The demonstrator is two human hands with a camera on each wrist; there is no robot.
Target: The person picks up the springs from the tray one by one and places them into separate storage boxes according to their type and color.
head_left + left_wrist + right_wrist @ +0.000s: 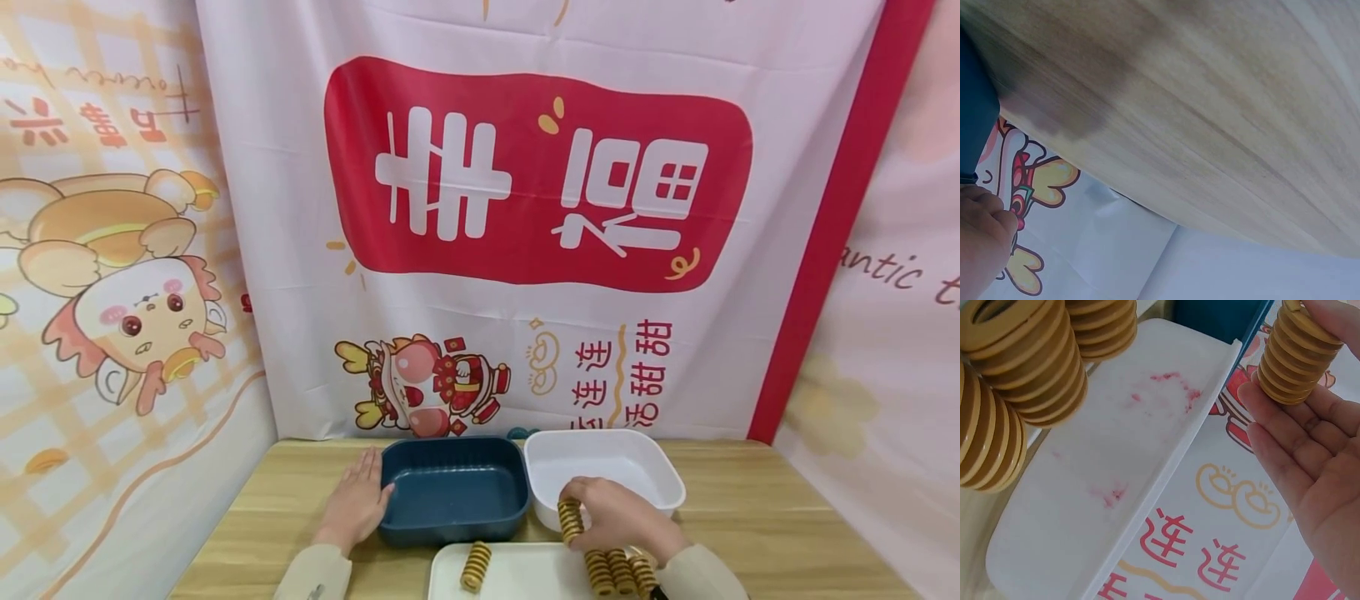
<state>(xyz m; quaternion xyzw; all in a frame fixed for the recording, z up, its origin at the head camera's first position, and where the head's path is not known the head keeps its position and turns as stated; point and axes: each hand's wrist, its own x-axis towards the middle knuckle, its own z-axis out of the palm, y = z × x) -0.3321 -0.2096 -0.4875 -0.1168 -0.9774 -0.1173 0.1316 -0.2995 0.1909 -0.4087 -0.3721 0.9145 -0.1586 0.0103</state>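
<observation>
In the head view my right hand holds a yellow-brown coil spring in front of the white bin. The right wrist view shows the held spring between thumb and fingers. On the white tray, several more coil springs lie side by side under this hand, partly hidden by the wrist. One spring lies alone at the tray's left. My left hand rests against the left side of the dark blue bin, fingers straight, thumb at the rim.
The white bin stands right beside the blue one on the wooden table. Both are close to a printed cloth hanging behind the table. A small teal object shows behind the bins.
</observation>
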